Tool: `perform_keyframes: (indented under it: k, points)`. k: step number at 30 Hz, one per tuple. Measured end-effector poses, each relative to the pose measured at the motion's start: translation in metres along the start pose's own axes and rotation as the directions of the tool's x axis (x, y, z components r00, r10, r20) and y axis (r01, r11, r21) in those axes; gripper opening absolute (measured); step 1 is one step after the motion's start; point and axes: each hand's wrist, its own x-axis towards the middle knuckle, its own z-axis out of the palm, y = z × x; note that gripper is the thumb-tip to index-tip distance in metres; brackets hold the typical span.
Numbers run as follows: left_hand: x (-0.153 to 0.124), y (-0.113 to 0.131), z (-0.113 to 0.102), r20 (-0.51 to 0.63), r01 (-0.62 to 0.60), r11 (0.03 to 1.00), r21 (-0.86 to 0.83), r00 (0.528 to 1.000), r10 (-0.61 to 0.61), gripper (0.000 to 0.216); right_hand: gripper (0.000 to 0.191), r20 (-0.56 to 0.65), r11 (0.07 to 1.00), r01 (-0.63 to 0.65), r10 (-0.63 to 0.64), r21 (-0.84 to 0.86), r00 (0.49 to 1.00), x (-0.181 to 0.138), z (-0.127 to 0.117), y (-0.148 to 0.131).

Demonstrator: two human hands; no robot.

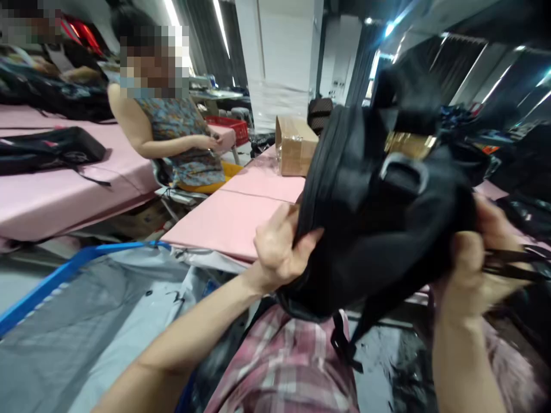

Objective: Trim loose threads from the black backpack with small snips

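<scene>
I hold a black backpack [379, 206] up in front of me with both hands. My left hand [279, 246] grips its left edge near the zipper seam. At the backpack's right side, my right hand [482, 258] is closed on the fabric and the black straps [512, 264] that trail off to the right. A grey loop handle [402, 172] and a gold-coloured plate [408, 143] show on the upper part of the bag. More straps hang below it over my plaid-clothed lap [284, 367].
A pink table [232, 218] lies ahead with a cardboard box [295, 146] on it. Another person [172, 126] sits at the left by a second pink table [51, 195] that carries a black bag [47, 149]. A blue-framed bin with a grey liner [77, 310] stands at lower left.
</scene>
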Motion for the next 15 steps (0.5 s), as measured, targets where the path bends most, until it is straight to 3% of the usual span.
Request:
perform_keyframes:
  k: [2, 5, 7, 10, 12, 15]
  points:
    - [-0.026, -0.013, 0.018, 0.047, 0.025, 0.999, 0.031, 0.999, -0.026, 0.017, 0.022, -0.023, 0.998, -0.007, 0.008, 0.061, 1.000, -0.006, 0.016, 0.018]
    - [-0.066, -0.030, 0.046, 0.096, 0.008, 1.000, -0.026, 0.995, -0.005, 0.009, 0.018, 0.162, 0.985, -0.165, 0.154, 0.056, 0.975, -0.016, 0.027, 0.046]
    - [-0.079, -0.034, 0.057, 0.109, -0.015, 1.000, 0.008, 0.994, 0.015, 0.006, 0.021, 0.202, 0.975, -0.220, 0.216, -0.003, 0.955, -0.015, 0.026, 0.051]
    - [-0.079, -0.033, 0.060, 0.101, -0.044, 0.998, 0.053, 0.994, 0.038, 0.009, 0.021, 0.211, 0.992, -0.089, 0.107, -0.092, 0.972, 0.000, 0.023, 0.036]
    - [-0.074, -0.031, 0.059, 0.082, -0.032, 0.997, 0.067, 0.996, 0.027, 0.010, 0.026, 0.290, 0.984, 0.054, -0.002, -0.172, 0.957, 0.012, 0.028, 0.023]
    - [-0.072, -0.028, 0.058, 0.092, -0.020, 0.998, 0.055, 0.996, 0.014, 0.014, 0.028, 0.337, 0.929, 0.178, -0.063, -0.324, 0.940, 0.021, 0.042, 0.012]
